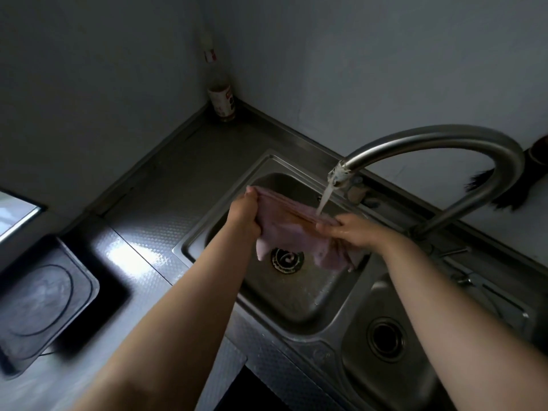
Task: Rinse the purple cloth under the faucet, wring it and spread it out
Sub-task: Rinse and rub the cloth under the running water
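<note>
Steel counter, two sink basins (207,232), one faucet (430,140) running. My left hand (244,215) and right hand (353,231) gripped one purple cloth (284,223). Bottle (221,99) label unreadable.

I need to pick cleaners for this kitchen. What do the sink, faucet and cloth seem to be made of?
Sink: likely stainless steel, dull grey with soft reflections. Faucet: brushed metal, matte sheen along its curved spout. Purple cloth: soft woven fabric, perhaps microfibre; it drapes and folds limply between the hands.
</note>
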`<action>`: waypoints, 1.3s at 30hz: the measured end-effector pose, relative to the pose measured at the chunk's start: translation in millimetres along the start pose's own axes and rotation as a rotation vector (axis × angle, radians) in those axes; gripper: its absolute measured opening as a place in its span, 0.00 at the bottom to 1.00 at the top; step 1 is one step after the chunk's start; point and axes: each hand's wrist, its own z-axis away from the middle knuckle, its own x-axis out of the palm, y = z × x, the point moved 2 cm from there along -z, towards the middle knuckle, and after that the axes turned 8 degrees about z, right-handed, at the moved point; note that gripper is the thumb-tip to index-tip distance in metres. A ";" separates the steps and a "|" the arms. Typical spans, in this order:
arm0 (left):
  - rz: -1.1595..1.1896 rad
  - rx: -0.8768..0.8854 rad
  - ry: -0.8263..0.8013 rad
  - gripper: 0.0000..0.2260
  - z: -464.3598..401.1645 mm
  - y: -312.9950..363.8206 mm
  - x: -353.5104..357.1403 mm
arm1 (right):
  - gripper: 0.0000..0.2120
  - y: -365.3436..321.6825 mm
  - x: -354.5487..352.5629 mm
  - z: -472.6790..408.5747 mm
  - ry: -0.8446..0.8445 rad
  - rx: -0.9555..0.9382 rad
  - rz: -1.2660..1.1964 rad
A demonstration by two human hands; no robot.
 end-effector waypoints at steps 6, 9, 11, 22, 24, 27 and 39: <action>-0.013 -0.046 0.029 0.18 6.9 -24.5 16.8 | 0.19 -33.1 21.4 4.3 0.352 -0.105 -0.368; 0.133 -0.194 -0.177 0.19 33.9 -46.4 48.1 | 0.22 -65.2 33.7 0.5 0.537 -0.141 -0.116; 0.190 -0.219 -0.237 0.19 46.1 -57.9 62.6 | 0.20 -66.1 19.5 -5.6 0.675 -0.053 -0.188; 0.070 -0.113 -0.168 0.15 51.1 -47.8 60.3 | 0.15 -68.6 6.2 -1.3 0.718 0.015 -0.304; 0.030 -0.074 -0.118 0.16 43.2 -33.9 54.8 | 0.19 -70.7 30.4 4.2 0.647 -0.028 -0.233; 0.069 -0.148 -0.207 0.17 38.2 -33.3 46.2 | 0.22 -67.2 39.9 4.4 0.635 -0.055 -0.136; -0.431 -0.307 -0.839 0.24 11.4 -28.2 -11.7 | 0.12 -22.8 -16.5 0.0 0.450 -0.042 -0.408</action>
